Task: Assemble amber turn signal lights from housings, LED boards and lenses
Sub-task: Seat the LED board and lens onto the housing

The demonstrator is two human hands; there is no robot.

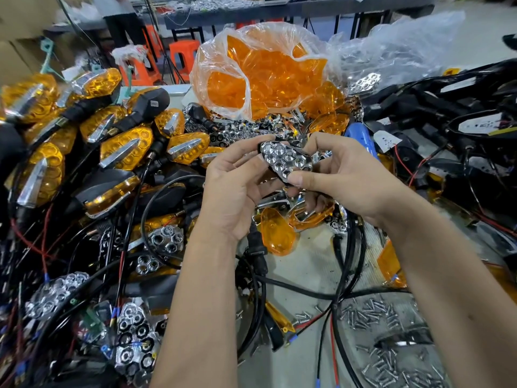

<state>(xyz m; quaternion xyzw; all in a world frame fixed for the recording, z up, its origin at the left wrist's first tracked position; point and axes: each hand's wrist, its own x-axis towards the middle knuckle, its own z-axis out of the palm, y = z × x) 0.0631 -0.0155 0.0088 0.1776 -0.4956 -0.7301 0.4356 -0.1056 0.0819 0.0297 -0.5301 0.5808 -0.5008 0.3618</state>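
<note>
While I watch over the cluttered bench, my left hand (237,186) and right hand (333,172) both pinch one black housing (285,159) with its chrome honeycomb reflector facing up, held above the table. Just below it lies a loose amber lens (277,233); behind, a plastic bag of lenses (263,77).

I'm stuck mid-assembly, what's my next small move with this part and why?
Probably pick up the loose amber lens below your hands: the chrome reflector already sits in its black housing, held by both the left hand and right hand, still uncovered.
</note>
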